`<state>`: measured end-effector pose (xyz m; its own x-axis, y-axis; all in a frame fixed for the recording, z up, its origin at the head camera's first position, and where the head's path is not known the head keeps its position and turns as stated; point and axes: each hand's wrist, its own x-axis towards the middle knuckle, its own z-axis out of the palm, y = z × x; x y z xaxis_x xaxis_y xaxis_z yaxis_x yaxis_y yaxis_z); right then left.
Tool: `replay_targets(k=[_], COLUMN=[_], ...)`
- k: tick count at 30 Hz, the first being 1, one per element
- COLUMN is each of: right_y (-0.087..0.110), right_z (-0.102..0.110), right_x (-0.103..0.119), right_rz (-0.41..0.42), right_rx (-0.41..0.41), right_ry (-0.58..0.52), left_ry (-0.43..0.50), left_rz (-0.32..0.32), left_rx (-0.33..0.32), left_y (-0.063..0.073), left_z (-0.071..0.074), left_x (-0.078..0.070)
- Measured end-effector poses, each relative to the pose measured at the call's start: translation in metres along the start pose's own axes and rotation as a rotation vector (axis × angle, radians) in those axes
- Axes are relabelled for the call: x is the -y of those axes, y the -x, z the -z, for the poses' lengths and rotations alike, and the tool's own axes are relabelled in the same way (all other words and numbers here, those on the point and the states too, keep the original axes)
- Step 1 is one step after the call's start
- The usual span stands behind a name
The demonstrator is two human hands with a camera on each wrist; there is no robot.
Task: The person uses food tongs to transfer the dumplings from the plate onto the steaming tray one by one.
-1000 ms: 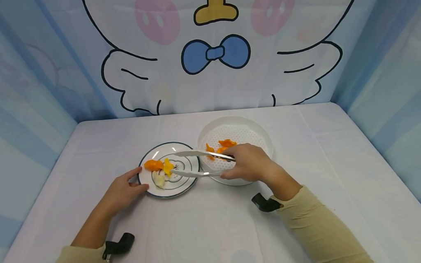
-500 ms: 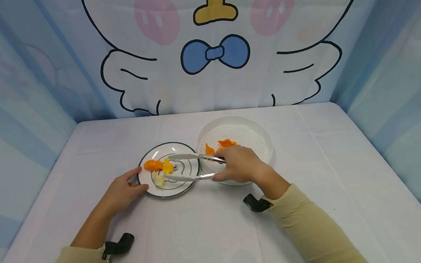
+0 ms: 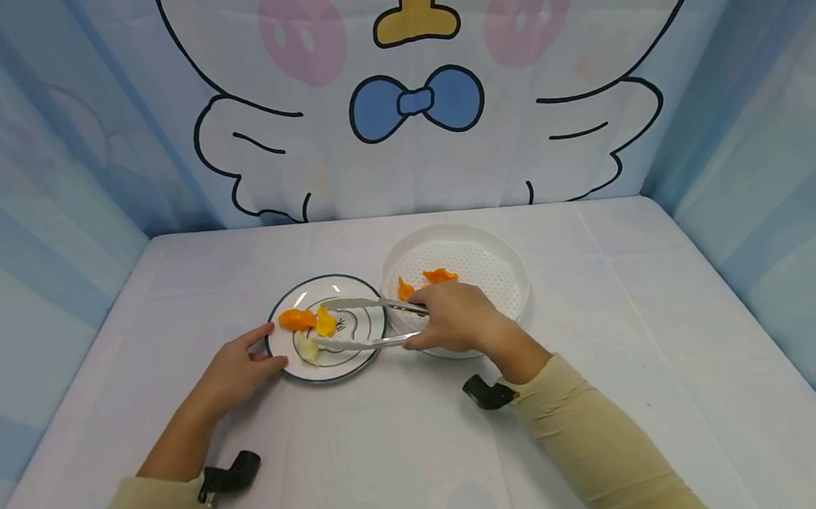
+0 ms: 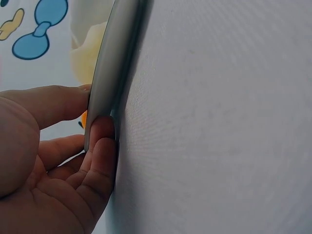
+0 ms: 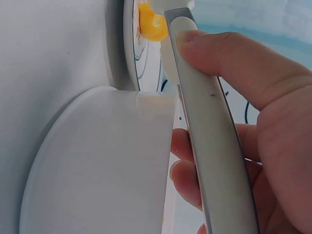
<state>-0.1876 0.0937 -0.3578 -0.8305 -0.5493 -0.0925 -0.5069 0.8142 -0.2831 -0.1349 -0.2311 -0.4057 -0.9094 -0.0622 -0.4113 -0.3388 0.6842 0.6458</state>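
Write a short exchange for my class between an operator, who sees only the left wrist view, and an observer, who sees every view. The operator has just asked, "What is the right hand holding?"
Observer: The right hand grips a pair of tongs.
Operator: I see only the edge of the plate, with bits of pale and orange behind it. Is any other colour on it?
Observer: Yes, a yellow piece lies right beside the orange piece.
Operator: Does anything stand next to the plate?
Observer: A white perforated tray, with orange pieces in it, stands to its right.
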Motion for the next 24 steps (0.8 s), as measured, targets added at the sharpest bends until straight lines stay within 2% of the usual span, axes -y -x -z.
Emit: replay_targets(k=[11,24], right_y=[0.0,0.0039], right_z=[0.0014,0.0067], right_x=[0.0061,0.0049], right_rz=[-0.017,0.003], right_rx=[0.03,0.015], right_ry=[0.027,0.049], left_ry=[0.001,0.008], left_rz=[-0.012,-0.013], left_rx=[0.002,-0.004], left_y=[0.0012,0.0], left_z=[0.0007,-0.001], left_x=[-0.0006,0.0011])
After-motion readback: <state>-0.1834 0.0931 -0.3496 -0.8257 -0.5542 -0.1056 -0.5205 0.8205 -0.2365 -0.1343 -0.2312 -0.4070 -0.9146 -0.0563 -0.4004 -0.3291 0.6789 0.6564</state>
